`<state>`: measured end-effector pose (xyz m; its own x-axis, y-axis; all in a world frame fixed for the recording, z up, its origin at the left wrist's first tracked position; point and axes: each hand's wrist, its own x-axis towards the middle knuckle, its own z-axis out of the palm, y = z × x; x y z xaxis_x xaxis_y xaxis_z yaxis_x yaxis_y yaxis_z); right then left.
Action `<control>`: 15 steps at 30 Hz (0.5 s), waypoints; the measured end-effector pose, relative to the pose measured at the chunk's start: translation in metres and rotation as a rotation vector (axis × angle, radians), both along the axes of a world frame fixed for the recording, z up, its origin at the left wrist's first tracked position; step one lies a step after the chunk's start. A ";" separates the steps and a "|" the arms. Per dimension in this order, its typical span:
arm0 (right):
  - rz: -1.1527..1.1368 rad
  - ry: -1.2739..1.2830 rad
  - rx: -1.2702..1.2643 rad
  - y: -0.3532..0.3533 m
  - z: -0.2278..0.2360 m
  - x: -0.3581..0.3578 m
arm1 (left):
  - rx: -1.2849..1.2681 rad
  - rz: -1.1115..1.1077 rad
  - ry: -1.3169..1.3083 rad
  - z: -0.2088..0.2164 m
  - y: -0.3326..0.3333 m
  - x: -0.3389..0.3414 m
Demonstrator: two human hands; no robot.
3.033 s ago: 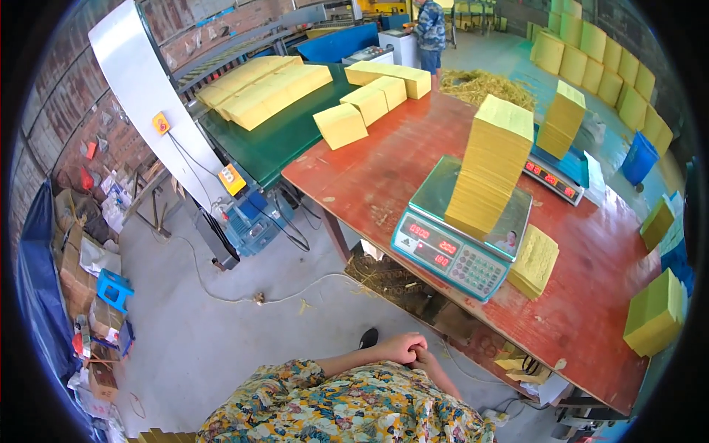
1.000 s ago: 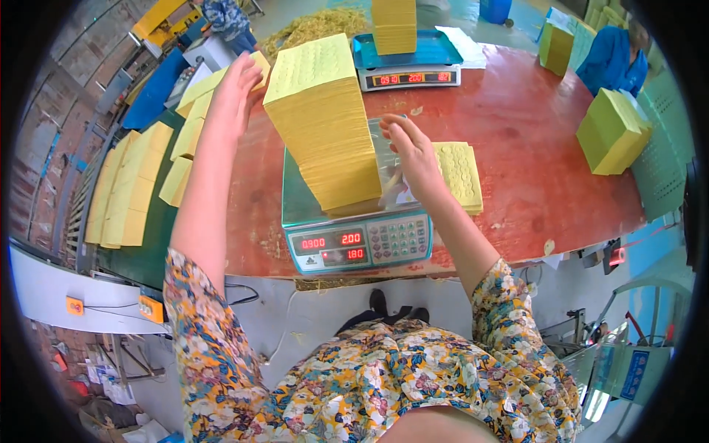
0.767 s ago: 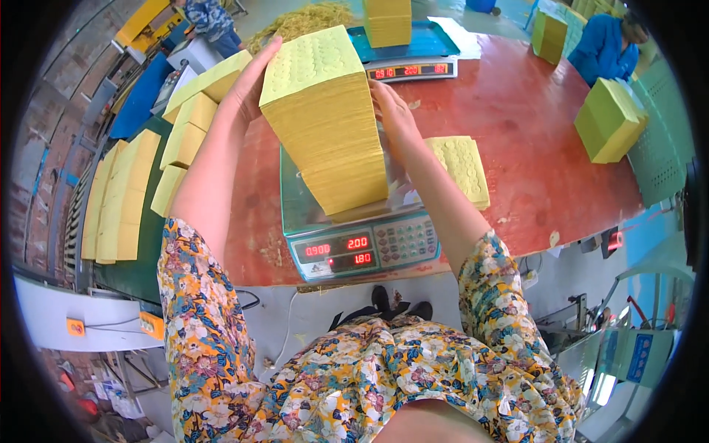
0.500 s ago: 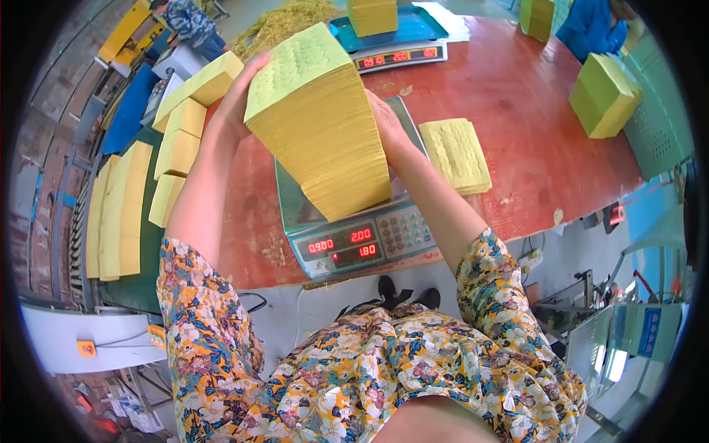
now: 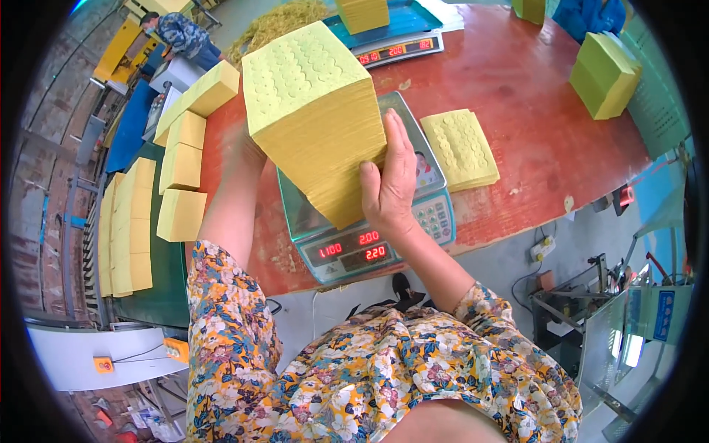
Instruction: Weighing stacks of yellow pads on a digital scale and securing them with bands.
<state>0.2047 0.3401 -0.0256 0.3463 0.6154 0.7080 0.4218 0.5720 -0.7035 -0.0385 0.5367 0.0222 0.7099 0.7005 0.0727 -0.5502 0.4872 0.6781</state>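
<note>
Head view: both hands, right hand (image 5: 390, 184) fingers clamped on the tall yellow paper stack (image 5: 317, 111), left hand (image 5: 247, 144) mostly hidden, over the scale (image 5: 369, 236); weighing judged underway, steady support required.

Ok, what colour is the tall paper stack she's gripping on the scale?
Yellow, with embossed dots on top; the head view shows the paper stack.

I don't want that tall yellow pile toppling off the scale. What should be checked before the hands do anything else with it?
1. Right hand flat on the yellow paper stack: ok.
2. Left hand gripping the far side: cannot tell, mostly hidden.
3. Stack upright: not ok, it looks tilted.
4. Stack base on the scale platform: cannot tell, the hand and stack hide it.
5. Small yellow pile clear of the scale: ok.
</note>
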 end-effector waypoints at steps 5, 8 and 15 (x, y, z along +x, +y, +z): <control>-0.061 0.032 0.066 0.014 -0.005 -0.009 | 0.011 0.154 0.104 0.012 -0.012 -0.001; -0.089 -0.016 0.049 0.018 -0.006 -0.007 | 0.013 0.217 0.152 0.010 -0.019 0.008; -0.027 -0.012 0.060 0.019 -0.005 -0.005 | 0.021 0.398 0.242 0.017 -0.025 0.017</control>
<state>0.2001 0.3590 -0.0304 0.3531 0.5621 0.7479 0.4460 0.6016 -0.6627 -0.0214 0.5122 0.0391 0.3845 0.9221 -0.0444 -0.5164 0.2547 0.8176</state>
